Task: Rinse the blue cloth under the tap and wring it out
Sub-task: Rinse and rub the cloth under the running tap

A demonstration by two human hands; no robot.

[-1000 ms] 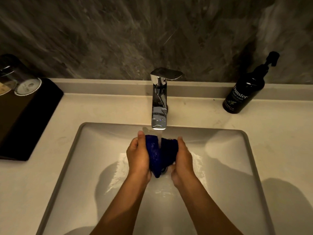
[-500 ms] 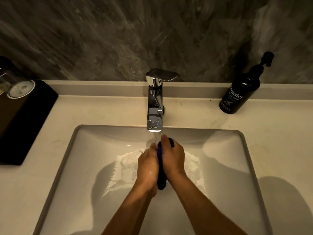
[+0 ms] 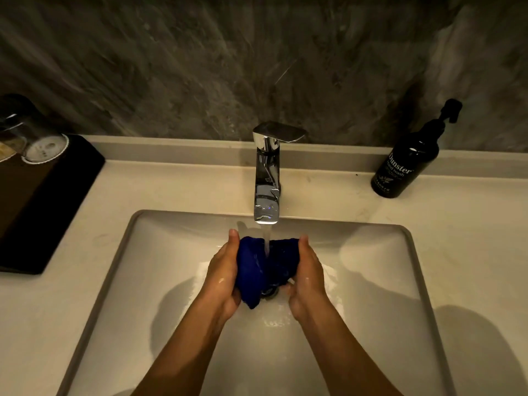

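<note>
The wet blue cloth (image 3: 258, 265) is bunched between my two hands over the middle of the white sink (image 3: 380, 270). My left hand (image 3: 221, 271) grips its left side and my right hand (image 3: 307, 271) grips its right side, palms facing each other. Water runs from the chrome tap (image 3: 267, 178) straight onto the cloth's middle. The drain under the cloth is mostly hidden.
A black hand-wash pump bottle (image 3: 408, 164) stands on the counter at the back right. On the left lies a black tray (image 3: 43, 201) carrying upturned glasses (image 3: 37, 144). A dark stone wall rises behind the tap.
Half a second ago my hands were pressed together around the cloth. They have since drawn apart, spreading the cloth wider under the stream, as it was a second ago.
</note>
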